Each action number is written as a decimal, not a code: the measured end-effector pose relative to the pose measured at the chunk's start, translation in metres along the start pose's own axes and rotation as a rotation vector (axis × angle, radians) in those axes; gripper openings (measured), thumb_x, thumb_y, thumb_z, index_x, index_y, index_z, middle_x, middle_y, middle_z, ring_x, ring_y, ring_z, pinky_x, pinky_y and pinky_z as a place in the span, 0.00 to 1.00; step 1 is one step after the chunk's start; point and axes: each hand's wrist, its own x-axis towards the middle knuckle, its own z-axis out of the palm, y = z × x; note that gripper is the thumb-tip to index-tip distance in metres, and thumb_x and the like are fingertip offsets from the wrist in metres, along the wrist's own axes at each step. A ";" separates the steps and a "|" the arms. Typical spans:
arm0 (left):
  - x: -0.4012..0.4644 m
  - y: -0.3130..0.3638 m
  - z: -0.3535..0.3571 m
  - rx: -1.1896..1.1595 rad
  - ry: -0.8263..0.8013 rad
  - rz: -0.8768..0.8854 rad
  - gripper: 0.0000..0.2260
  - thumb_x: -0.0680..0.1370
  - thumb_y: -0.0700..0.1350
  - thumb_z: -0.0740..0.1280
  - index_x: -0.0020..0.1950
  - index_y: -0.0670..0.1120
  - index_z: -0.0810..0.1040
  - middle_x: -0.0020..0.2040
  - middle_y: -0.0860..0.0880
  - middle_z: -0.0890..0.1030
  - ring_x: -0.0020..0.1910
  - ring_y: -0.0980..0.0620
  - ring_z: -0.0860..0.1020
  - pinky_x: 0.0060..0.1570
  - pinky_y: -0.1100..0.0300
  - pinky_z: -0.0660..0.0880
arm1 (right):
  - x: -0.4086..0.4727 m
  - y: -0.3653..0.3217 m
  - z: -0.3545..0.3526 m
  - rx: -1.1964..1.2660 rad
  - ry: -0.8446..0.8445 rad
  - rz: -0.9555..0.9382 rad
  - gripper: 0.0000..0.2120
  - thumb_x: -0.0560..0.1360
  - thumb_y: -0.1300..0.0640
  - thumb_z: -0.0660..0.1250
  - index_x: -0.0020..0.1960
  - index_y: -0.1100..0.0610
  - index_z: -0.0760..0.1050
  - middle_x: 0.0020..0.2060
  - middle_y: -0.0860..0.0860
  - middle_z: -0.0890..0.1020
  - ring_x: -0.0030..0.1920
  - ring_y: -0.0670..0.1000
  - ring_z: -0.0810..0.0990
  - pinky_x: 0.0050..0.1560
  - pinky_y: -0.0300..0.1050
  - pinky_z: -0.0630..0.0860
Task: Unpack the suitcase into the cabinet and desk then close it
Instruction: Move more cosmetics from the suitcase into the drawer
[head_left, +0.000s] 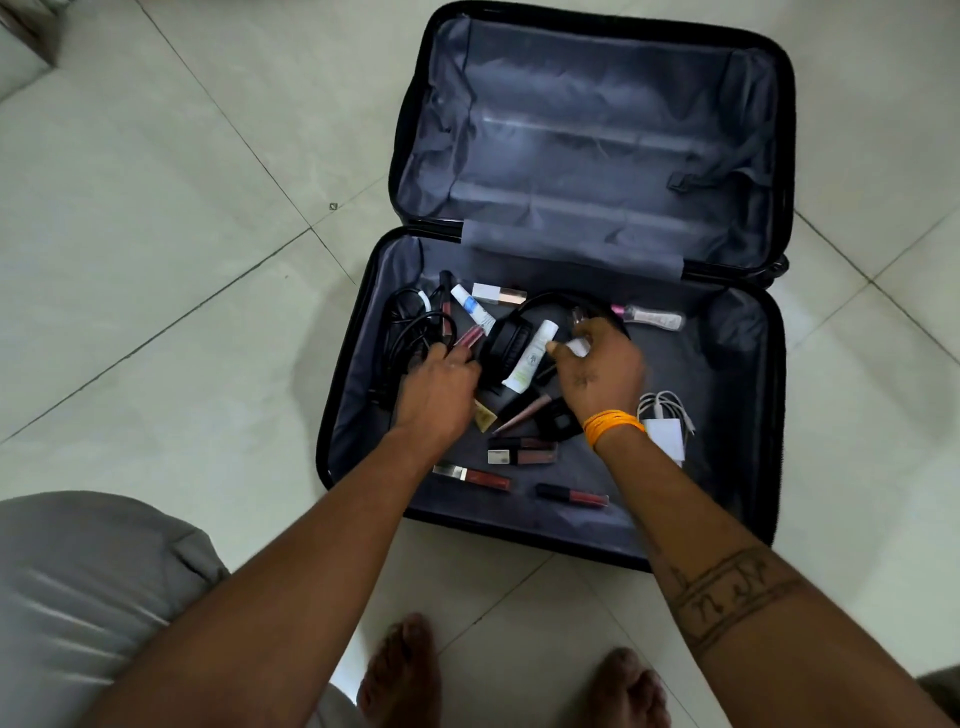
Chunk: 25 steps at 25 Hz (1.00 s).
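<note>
A black suitcase (779, 364) lies open on the floor, its far half empty. The near half holds black headphones (511, 340), a tangle of black cable (410, 332), white tubes (532, 356), several lip glosses (472, 476) and a white charger with cable (667, 423). My left hand (439, 392) reaches down by the cable and a pink lip gloss (470, 336), fingers curled around something I cannot make out. My right hand (602, 371) is closed on small items, one white, over the headphone band.
Pale tiled floor (182, 234) surrounds the suitcase. My bare feet (400, 675) are at the bottom edge, and my grey-clad knee (93, 597) fills the lower left. A small clear bottle (649, 315) lies toward the right of the near half.
</note>
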 end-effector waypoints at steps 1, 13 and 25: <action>0.002 0.001 0.001 -0.003 -0.008 -0.005 0.09 0.77 0.35 0.65 0.54 0.43 0.82 0.58 0.48 0.81 0.55 0.43 0.75 0.42 0.49 0.76 | 0.000 -0.003 -0.002 0.088 -0.003 0.063 0.15 0.71 0.49 0.79 0.52 0.56 0.80 0.43 0.53 0.84 0.44 0.54 0.82 0.45 0.45 0.75; -0.005 0.008 -0.003 -0.220 0.092 -0.124 0.16 0.79 0.46 0.67 0.64 0.41 0.73 0.53 0.40 0.82 0.52 0.39 0.79 0.43 0.49 0.74 | -0.002 -0.018 -0.016 0.662 -0.432 0.387 0.10 0.75 0.60 0.77 0.54 0.59 0.81 0.49 0.57 0.83 0.46 0.55 0.84 0.40 0.48 0.86; 0.022 0.008 -0.002 -0.064 -0.056 -0.275 0.10 0.84 0.47 0.64 0.58 0.44 0.81 0.55 0.42 0.84 0.53 0.39 0.84 0.46 0.50 0.77 | -0.021 -0.031 0.007 0.466 -0.454 0.239 0.10 0.69 0.61 0.76 0.38 0.51 0.76 0.30 0.50 0.77 0.27 0.50 0.73 0.31 0.43 0.77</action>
